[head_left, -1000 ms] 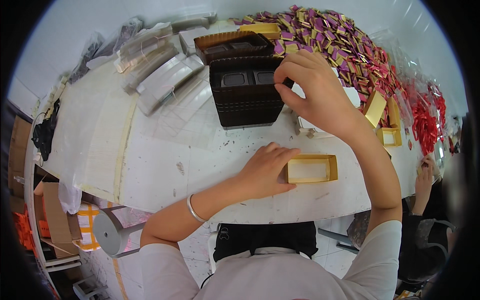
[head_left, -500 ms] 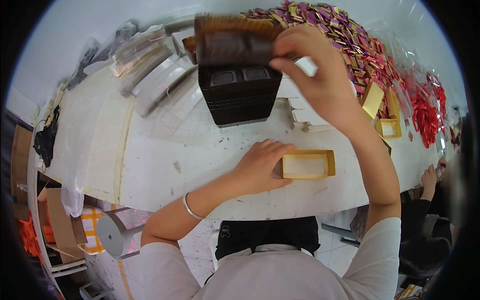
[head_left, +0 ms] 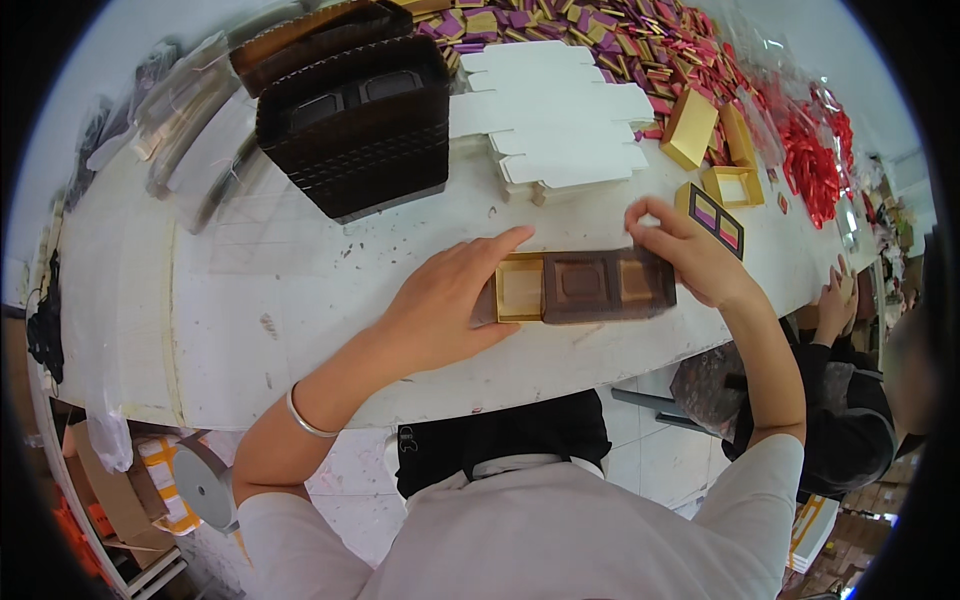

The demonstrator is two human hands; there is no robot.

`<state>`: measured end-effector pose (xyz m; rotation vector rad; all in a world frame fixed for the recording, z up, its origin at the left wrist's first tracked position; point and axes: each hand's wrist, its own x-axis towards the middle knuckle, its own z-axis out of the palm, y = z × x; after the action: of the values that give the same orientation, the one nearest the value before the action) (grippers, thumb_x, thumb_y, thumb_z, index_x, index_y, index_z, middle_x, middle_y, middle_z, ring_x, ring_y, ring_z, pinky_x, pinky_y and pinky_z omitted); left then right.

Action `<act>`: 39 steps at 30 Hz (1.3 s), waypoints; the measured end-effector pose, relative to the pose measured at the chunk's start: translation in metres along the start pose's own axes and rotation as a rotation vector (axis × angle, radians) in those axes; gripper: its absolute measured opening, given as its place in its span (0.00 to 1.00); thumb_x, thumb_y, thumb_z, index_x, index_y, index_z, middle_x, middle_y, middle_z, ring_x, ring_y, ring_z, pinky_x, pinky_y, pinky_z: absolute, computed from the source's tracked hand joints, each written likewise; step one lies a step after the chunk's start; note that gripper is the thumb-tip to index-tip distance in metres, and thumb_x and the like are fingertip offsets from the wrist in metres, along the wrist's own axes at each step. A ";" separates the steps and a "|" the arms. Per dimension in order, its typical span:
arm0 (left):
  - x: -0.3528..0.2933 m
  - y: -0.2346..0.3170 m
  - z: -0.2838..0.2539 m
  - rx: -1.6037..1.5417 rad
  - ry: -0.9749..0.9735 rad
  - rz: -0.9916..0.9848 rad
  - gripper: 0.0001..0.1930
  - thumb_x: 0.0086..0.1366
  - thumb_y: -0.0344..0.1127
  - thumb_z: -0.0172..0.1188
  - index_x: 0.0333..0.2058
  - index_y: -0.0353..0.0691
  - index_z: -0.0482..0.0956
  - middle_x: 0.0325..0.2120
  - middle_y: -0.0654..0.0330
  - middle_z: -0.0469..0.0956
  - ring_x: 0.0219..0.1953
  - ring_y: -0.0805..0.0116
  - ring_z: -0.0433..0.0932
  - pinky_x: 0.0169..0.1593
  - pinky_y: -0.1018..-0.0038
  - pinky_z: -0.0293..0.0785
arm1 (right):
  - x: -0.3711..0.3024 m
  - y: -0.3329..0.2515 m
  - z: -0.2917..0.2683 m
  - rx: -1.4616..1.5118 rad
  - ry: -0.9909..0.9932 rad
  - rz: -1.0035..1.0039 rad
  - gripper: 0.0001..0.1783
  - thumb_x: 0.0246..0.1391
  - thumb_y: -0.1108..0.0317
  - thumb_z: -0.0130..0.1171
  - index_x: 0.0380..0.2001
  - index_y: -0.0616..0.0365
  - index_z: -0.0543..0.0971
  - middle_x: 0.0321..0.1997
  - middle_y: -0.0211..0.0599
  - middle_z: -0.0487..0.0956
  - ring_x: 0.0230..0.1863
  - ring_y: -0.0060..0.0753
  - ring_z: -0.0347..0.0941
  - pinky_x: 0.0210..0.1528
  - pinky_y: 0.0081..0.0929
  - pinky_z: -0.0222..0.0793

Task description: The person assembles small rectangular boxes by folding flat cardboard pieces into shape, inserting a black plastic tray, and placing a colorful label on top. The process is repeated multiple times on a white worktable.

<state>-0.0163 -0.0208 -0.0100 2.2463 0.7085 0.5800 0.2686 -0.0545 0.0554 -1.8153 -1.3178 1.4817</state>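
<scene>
My left hand [head_left: 440, 295] grips the left end of a small open gold box [head_left: 521, 288], thumb along its near side and fingers along its far side. Lying over the box's middle and right is a dark brown plastic tray [head_left: 580, 284] with square hollows. My right hand [head_left: 692, 250] pinches this tray near its right end; some fingers are slightly blurred. Whether the tray sits inside the box or only on its rim, I cannot tell. Beyond my left hand stands a tall stack of the same brown trays [head_left: 385, 150].
Flat white cartons [head_left: 565, 115] lie stacked beyond the box. To their right are gold boxes [head_left: 690, 128] and a two-compartment box with colored pieces [head_left: 716, 220]. A heap of small wrapped pieces [head_left: 650, 50] and red ribbons [head_left: 815, 155] fill the back. Another person's hands [head_left: 836, 300] work at right.
My right hand has come down from the tray stack with one brown tray and brought it over the gold box. My left hand stays at the box's left end. The view has shifted right.
</scene>
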 end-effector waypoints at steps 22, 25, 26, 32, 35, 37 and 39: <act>0.005 -0.006 -0.013 -0.070 -0.116 0.040 0.40 0.45 0.34 0.72 0.59 0.43 0.66 0.54 0.54 0.70 0.51 0.55 0.72 0.50 0.66 0.72 | -0.018 0.015 0.029 -1.098 -0.122 -1.191 0.29 0.41 0.54 0.66 0.45 0.61 0.77 0.49 0.47 0.69 0.37 0.36 0.73 0.38 0.29 0.73; 0.006 -0.005 -0.015 -0.126 -0.144 -0.016 0.41 0.43 0.34 0.73 0.59 0.43 0.66 0.53 0.53 0.70 0.51 0.54 0.72 0.51 0.65 0.71 | -0.016 0.011 0.026 -1.099 -0.123 -1.268 0.28 0.43 0.56 0.65 0.45 0.63 0.76 0.43 0.39 0.68 0.33 0.30 0.70 0.34 0.26 0.71; 0.006 -0.005 -0.015 -0.129 -0.151 -0.024 0.41 0.43 0.33 0.73 0.59 0.43 0.67 0.53 0.54 0.70 0.51 0.54 0.72 0.51 0.65 0.71 | -0.016 0.013 0.027 -1.140 -0.091 -1.312 0.27 0.43 0.56 0.65 0.45 0.63 0.76 0.42 0.37 0.68 0.33 0.30 0.69 0.34 0.26 0.71; 0.008 -0.005 -0.014 -0.132 -0.159 -0.019 0.41 0.41 0.31 0.73 0.58 0.42 0.67 0.53 0.55 0.71 0.51 0.56 0.73 0.52 0.66 0.72 | -0.012 0.016 0.032 -1.278 -0.098 -1.440 0.23 0.45 0.65 0.63 0.45 0.64 0.77 0.32 0.32 0.65 0.29 0.27 0.68 0.29 0.24 0.69; 0.008 -0.006 -0.017 -0.157 -0.165 -0.035 0.41 0.41 0.30 0.73 0.58 0.42 0.67 0.53 0.56 0.71 0.51 0.56 0.73 0.52 0.67 0.72 | -0.015 0.014 0.030 -1.167 -0.146 -1.389 0.22 0.43 0.68 0.64 0.45 0.63 0.78 0.28 0.30 0.62 0.26 0.25 0.67 0.25 0.22 0.67; 0.007 -0.005 -0.017 -0.181 -0.183 -0.070 0.41 0.41 0.29 0.72 0.58 0.42 0.67 0.53 0.56 0.71 0.51 0.56 0.73 0.53 0.67 0.72 | -0.016 0.018 0.025 -1.132 -0.123 -1.371 0.21 0.43 0.70 0.64 0.44 0.62 0.79 0.27 0.30 0.61 0.25 0.24 0.67 0.23 0.21 0.66; 0.007 -0.006 -0.017 -0.192 -0.181 -0.065 0.41 0.41 0.28 0.72 0.58 0.43 0.68 0.53 0.56 0.71 0.51 0.57 0.73 0.53 0.67 0.72 | -0.014 0.021 0.019 -1.137 -0.078 -1.372 0.19 0.43 0.71 0.63 0.43 0.62 0.79 0.26 0.29 0.61 0.24 0.24 0.66 0.22 0.21 0.65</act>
<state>-0.0226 -0.0044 -0.0018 2.0593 0.6048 0.3892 0.2598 -0.0804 0.0390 -0.6442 -2.8286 -0.0349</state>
